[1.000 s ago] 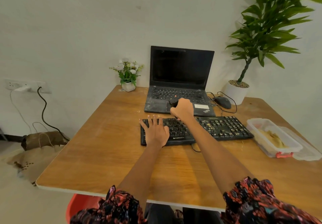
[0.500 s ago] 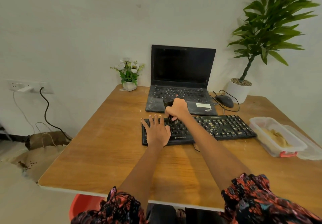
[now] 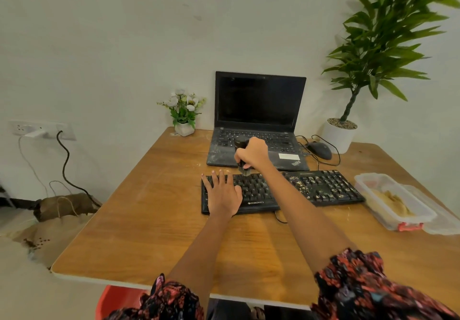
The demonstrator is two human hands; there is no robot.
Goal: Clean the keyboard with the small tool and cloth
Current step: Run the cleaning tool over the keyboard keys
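Pressing flat, the left hand is spread on the keyboard. A small brush is gripped by the right hand, bristles on the keys

- Table: wood-grain top, smooth with a soft sheen, pale edge band.
- Keyboard: black matt plastic, keys on its right half speckled with pale crumbs.
- Laptop: black matt casing, dusty palm rest, glossy dark screen.
- Box: clear plastic, red clip.
- Brush: black handle, dark bristles.
- Sleeves: printed floral cloth.
- Pot: smooth white.
- Bag: rough brown cloth.
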